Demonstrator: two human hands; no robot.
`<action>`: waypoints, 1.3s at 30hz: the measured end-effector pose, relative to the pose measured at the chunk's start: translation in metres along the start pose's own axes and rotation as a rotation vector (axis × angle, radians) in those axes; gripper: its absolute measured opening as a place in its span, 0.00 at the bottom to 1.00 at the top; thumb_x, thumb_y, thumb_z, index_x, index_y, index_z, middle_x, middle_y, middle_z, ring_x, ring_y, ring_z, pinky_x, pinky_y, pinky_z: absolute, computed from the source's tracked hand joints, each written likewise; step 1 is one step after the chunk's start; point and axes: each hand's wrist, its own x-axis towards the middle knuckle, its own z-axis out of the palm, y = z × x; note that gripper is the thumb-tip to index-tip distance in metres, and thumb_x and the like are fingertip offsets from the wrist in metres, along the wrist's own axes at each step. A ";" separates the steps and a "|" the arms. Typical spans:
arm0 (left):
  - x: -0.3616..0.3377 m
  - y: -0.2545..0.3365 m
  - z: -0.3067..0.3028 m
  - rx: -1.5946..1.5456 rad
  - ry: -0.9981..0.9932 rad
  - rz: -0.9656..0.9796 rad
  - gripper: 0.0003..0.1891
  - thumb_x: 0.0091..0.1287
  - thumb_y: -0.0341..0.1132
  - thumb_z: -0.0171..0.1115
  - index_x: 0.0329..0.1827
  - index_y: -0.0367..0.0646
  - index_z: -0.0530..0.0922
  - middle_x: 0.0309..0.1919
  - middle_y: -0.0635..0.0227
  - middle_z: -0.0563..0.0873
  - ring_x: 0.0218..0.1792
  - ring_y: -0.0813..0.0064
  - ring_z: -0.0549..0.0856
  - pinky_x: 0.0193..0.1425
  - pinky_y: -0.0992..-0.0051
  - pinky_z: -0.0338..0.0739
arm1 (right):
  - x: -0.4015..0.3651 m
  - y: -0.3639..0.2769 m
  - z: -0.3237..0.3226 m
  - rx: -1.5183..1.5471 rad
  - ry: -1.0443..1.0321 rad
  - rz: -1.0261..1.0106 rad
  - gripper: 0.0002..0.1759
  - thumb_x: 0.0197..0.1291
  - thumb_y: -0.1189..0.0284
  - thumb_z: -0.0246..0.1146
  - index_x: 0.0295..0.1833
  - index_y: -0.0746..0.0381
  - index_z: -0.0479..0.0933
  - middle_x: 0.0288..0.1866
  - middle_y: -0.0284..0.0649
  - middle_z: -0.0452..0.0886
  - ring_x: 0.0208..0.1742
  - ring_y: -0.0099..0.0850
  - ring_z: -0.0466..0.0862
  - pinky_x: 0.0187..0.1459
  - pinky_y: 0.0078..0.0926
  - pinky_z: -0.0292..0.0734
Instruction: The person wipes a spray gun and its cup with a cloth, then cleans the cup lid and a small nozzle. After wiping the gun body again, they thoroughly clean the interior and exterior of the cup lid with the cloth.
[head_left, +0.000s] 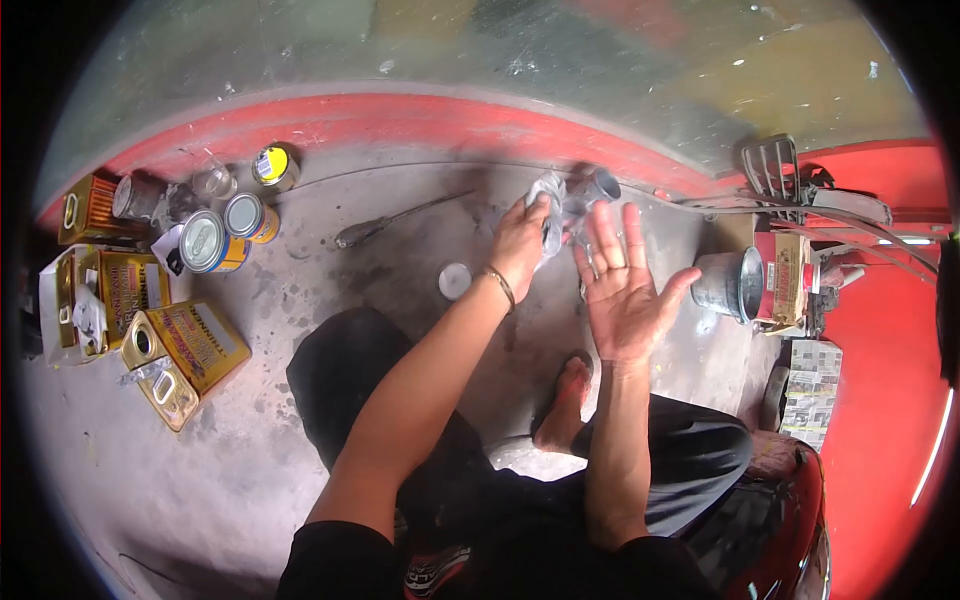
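My left hand [520,245] is closed around a crumpled whitish rag [546,205], with a cord or bracelet on its wrist. Palm up, my right hand [625,305] is held open with its fingers apart and nothing on it. Just beyond both hands a grey cup [601,187] stands or leans on the floor; its lower part is partly hidden. A small round white lid or dish [454,281] lies on the concrete below my left hand.
Thinner cans [205,345] and paint tins [203,241] cluster on the left. A dark stick-like tool [400,215] lies near the wall. At right are a metal bucket [730,283], a cardboard box [788,280] and a metal rack [772,175]. My foot [565,405] rests below my hands.
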 end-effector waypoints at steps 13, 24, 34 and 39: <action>-0.021 -0.006 -0.007 0.089 0.095 -0.167 0.30 0.86 0.55 0.50 0.77 0.42 0.76 0.68 0.65 0.86 0.69 0.69 0.81 0.75 0.66 0.71 | 0.020 0.062 -0.005 -0.622 0.006 0.106 0.62 0.73 0.21 0.27 0.92 0.62 0.51 0.92 0.49 0.56 0.93 0.43 0.51 0.90 0.44 0.36; -0.024 -0.003 0.027 0.330 0.053 0.235 0.29 0.89 0.54 0.47 0.76 0.38 0.73 0.62 0.62 0.87 0.63 0.66 0.85 0.72 0.62 0.76 | 0.067 0.051 -0.018 -1.803 0.274 -0.614 0.40 0.75 0.54 0.61 0.86 0.58 0.62 0.86 0.46 0.66 0.86 0.44 0.64 0.83 0.59 0.50; -0.020 0.016 0.007 -0.044 0.089 -0.227 0.24 0.88 0.48 0.48 0.72 0.40 0.78 0.66 0.64 0.86 0.66 0.68 0.84 0.71 0.64 0.77 | 0.025 0.023 -0.004 -2.325 -0.124 -0.497 0.47 0.63 0.70 0.68 0.88 0.51 0.61 0.91 0.47 0.54 0.90 0.55 0.54 0.81 0.78 0.49; -0.020 -0.008 0.015 0.130 0.020 0.037 0.25 0.88 0.49 0.52 0.76 0.40 0.75 0.70 0.63 0.84 0.70 0.65 0.81 0.79 0.60 0.71 | 0.017 0.047 -0.026 -2.513 -0.213 -0.420 0.45 0.68 0.63 0.62 0.89 0.60 0.59 0.95 0.48 0.40 0.94 0.58 0.41 0.81 0.85 0.39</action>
